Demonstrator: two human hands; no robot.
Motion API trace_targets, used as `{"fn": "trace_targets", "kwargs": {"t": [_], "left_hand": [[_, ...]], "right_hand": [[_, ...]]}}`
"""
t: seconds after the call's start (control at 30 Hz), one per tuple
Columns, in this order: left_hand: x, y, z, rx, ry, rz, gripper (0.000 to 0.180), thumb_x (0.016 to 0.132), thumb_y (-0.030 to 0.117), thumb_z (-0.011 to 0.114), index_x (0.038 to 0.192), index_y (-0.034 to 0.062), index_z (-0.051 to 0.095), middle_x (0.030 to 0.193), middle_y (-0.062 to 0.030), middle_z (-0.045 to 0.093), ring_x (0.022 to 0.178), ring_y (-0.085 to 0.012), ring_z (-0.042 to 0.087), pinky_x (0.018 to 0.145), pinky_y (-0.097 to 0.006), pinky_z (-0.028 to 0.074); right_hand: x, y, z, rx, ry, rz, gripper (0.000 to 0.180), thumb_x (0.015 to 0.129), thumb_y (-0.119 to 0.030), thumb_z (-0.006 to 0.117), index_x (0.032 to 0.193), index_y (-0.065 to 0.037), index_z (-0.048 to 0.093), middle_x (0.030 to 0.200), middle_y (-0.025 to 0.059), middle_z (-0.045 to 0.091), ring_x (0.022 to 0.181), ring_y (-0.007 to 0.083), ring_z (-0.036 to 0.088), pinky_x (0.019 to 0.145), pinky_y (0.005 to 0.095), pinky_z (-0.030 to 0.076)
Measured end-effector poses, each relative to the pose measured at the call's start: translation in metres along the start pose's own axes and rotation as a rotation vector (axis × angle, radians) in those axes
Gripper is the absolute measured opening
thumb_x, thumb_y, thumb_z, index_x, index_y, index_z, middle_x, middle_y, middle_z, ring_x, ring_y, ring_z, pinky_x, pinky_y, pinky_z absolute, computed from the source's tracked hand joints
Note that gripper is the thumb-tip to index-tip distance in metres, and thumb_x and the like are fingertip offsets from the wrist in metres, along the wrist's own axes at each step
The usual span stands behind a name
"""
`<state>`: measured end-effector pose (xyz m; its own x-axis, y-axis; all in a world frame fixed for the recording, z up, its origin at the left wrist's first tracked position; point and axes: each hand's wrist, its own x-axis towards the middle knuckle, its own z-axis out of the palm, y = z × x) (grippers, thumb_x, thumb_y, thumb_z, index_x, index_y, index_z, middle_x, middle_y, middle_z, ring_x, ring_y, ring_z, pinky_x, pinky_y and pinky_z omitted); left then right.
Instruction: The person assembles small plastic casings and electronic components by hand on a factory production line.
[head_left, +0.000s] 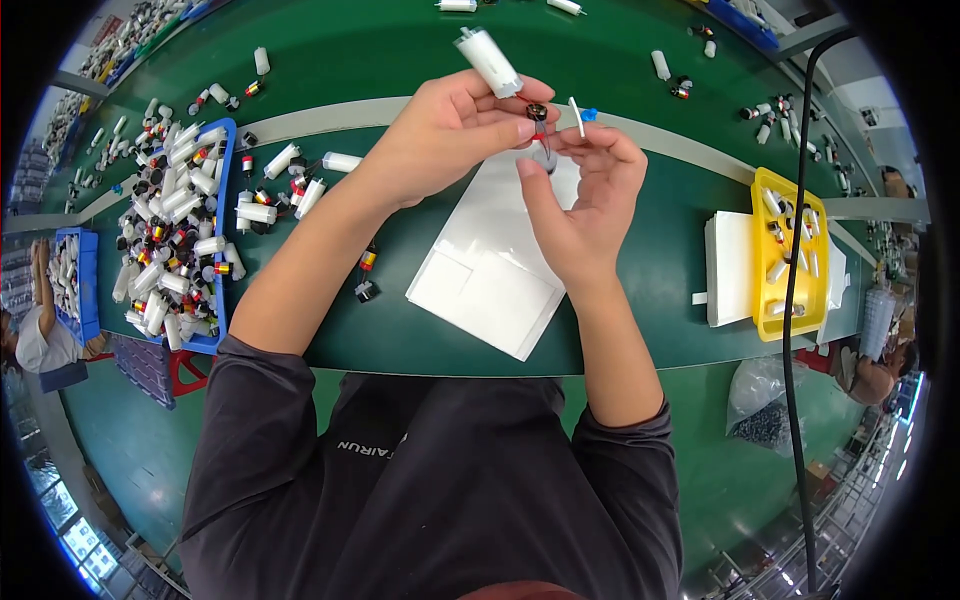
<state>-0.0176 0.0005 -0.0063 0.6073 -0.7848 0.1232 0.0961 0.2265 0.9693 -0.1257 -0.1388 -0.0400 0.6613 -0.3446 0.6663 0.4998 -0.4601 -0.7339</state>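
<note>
Over the far end of the white pad (490,240), one white tube (491,66) is held in the grip of the left hand (430,130), and one blue-ended stick (577,117) seems pinched by the right hand (590,190). Between them is one black cap (537,112) with wires (548,150). Handling the wires seems the step; gentle, steady fingers seem needed next. Left of the pad, one big blue tray (229,160) is piled with pieces (180,200), too many to count; right, one yellow tray (762,230). Straight beyond, two far tubes (566,6) are seen.
</note>
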Motion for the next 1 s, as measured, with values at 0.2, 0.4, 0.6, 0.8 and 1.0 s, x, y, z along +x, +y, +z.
{"fn": "trace_targets", "kwargs": {"t": [0.2, 0.4, 0.6, 0.8, 1.0], "left_hand": [[-0.002, 0.001, -0.002, 0.003, 0.011, -0.002, 0.029, 0.097, 0.003, 0.061, 0.126, -0.0039, 0.061, 0.119, -0.0128, 0.068, 0.11, -0.0169, 0.066, 0.098, -0.032, 0.054], [-0.002, -0.001, 0.001, 0.103, -0.008, -0.003, 0.027, 0.098, 0.002, 0.06, 0.124, -0.004, 0.062, 0.117, -0.011, 0.068, 0.109, -0.0163, 0.066, 0.097, -0.031, 0.054], [-0.002, -0.003, 0.004, 0.09, 0.0, -0.013, 0.027, 0.097, 0.001, 0.061, 0.123, -0.0046, 0.063, 0.117, -0.0111, 0.068, 0.11, -0.0172, 0.066, 0.1, -0.031, 0.053], [-0.003, -0.004, 0.003, 0.188, 0.009, -0.009, 0.03, 0.094, 0.001, 0.065, 0.123, -0.0063, 0.064, 0.119, -0.0127, 0.068, 0.108, -0.0178, 0.067, 0.098, -0.031, 0.054], [-0.001, -0.004, 0.007, 0.234, 0.097, 0.02, 0.023, 0.091, 0.006, 0.07, 0.113, -0.0018, 0.073, 0.105, -0.0106, 0.073, 0.094, -0.0131, 0.07, 0.082, -0.026, 0.057]], "right_hand": [[0.011, -0.007, -0.019, 0.324, 0.04, 0.232, 0.022, 0.089, 0.006, 0.068, 0.107, 0.002, 0.057, 0.105, 0.0091, 0.062, 0.095, 0.0158, 0.062, 0.086, 0.0287, 0.05], [0.021, -0.011, -0.024, 0.61, -0.108, 0.611, 0.012, 0.091, -0.002, 0.069, 0.101, 0.003, 0.064, 0.09, 0.0059, 0.067, 0.078, 0.0101, 0.06, 0.074, 0.0245, 0.049], [0.02, -0.006, -0.019, 0.538, -0.061, 0.669, 0.013, 0.092, -0.005, 0.07, 0.101, 0.002, 0.066, 0.087, 0.0044, 0.067, 0.074, 0.0087, 0.059, 0.068, 0.0223, 0.048], [0.017, -0.012, -0.01, 0.463, 0.031, 0.66, 0.012, 0.093, -0.007, 0.069, 0.101, 0.002, 0.065, 0.087, 0.0039, 0.067, 0.074, 0.0079, 0.058, 0.069, 0.0224, 0.046], [0.01, -0.001, -0.012, 0.291, 0.015, 0.564, 0.017, 0.091, -0.009, 0.072, 0.103, 0.001, 0.065, 0.097, 0.0037, 0.066, 0.08, 0.0075, 0.057, 0.071, 0.0232, 0.046]]}}
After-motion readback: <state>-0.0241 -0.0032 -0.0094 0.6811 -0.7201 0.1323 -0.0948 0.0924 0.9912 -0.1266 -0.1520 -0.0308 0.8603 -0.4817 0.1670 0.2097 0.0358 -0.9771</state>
